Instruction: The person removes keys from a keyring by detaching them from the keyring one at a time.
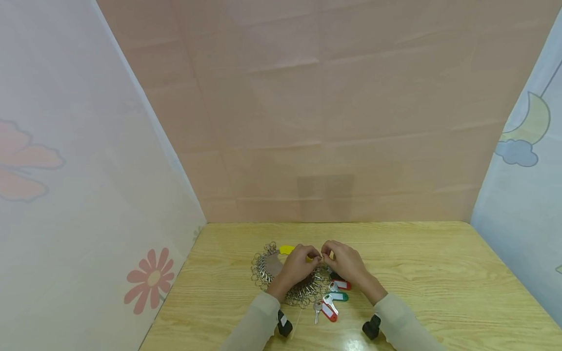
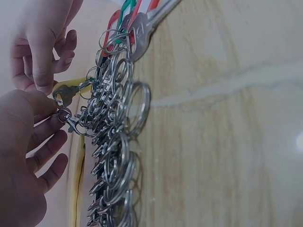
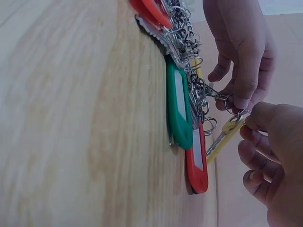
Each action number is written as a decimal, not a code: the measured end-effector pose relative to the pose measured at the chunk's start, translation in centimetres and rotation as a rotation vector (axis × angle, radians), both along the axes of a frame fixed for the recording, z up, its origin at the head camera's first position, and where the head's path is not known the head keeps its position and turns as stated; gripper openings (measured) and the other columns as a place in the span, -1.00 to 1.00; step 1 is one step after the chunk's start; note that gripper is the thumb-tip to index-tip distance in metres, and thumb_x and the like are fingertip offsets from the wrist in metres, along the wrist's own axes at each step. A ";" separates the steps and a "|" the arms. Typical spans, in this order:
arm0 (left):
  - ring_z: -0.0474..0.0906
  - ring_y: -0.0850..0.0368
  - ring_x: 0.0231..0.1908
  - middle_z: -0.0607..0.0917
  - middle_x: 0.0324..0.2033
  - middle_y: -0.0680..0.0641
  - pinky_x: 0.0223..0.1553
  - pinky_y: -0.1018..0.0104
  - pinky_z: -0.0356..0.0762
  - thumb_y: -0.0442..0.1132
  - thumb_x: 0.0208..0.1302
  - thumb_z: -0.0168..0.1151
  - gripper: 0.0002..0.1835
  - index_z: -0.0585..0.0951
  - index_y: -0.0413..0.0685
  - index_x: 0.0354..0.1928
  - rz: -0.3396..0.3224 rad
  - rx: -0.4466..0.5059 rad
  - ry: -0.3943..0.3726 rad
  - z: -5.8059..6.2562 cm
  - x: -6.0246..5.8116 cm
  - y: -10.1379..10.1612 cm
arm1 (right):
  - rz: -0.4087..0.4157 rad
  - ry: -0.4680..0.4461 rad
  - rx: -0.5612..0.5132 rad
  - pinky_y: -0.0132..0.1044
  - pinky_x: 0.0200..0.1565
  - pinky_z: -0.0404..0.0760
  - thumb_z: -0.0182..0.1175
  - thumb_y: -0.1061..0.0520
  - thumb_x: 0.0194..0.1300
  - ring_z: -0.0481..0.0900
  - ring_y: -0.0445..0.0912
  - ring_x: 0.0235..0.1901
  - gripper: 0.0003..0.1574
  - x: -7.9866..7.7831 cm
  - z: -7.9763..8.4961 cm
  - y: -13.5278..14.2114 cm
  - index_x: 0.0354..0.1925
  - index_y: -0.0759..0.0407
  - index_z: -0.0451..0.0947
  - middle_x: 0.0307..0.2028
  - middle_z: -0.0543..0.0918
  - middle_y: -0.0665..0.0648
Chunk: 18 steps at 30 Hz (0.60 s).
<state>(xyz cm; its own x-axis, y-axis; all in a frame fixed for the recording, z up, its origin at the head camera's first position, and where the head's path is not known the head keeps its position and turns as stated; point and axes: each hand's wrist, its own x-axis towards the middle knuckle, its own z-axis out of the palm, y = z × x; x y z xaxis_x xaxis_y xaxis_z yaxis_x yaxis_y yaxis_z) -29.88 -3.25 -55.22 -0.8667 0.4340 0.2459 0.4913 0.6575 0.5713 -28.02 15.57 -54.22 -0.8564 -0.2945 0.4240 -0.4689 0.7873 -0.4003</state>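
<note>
Both hands meet over a bunch of metal rings and clasps (image 1: 300,295) on the table. My left hand (image 1: 296,267) pinches a small split ring (image 2: 63,115) that hangs from a swivel clasp (image 2: 73,126). Close against it, the thumb and forefinger of my right hand (image 1: 347,263) pinch a key (image 2: 67,94) by its head end, at the ring. In the right wrist view a yellow piece (image 3: 222,146) shows alongside the key. The fingertips hide part of the join. Keys with a green tag (image 1: 338,296) and red tags (image 1: 329,312) lie by the bunch.
The wooden table (image 1: 417,273) carries a brown flat piece (image 1: 273,264) with a yellow part (image 1: 286,249), ringed by the clasps. Beyond the table's far edge stands a pinkish backdrop (image 1: 333,122), with patterned white panels (image 1: 110,195) at both sides.
</note>
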 end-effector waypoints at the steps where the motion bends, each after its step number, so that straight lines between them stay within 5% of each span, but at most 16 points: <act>1: 0.49 0.30 -0.21 0.73 -0.31 0.22 -0.18 0.40 0.49 -0.10 0.39 0.23 -0.89 0.72 0.15 -0.20 0.000 0.000 0.002 -0.1 0.0 0.0 | 0.000 0.002 0.000 -0.46 -0.57 0.31 0.34 0.10 0.27 0.32 -0.37 -0.59 -0.89 0.0 0.0 0.0 -0.29 -0.13 0.58 -0.41 0.60 -0.19; 18: 0.48 0.33 -0.17 0.74 -0.28 0.24 -0.11 0.38 0.51 -0.10 0.42 0.19 -0.85 0.74 0.18 -0.18 -0.027 -0.004 0.030 -0.3 0.2 -0.3 | 0.023 0.091 0.042 -0.47 -0.57 0.27 0.37 0.15 0.21 0.29 -0.37 -0.58 -0.79 0.0 -0.4 -0.2 -0.35 -0.15 0.53 -0.40 0.55 -0.23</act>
<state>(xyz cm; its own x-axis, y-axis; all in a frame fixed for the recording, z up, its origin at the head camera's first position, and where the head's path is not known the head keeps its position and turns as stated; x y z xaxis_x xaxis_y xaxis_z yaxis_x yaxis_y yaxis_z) -29.70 -3.55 -55.47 -0.8468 0.4584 0.2697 0.5259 0.6460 0.5533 -28.06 15.38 -54.60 -0.8078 -0.3329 0.4864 -0.5198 0.7913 -0.3218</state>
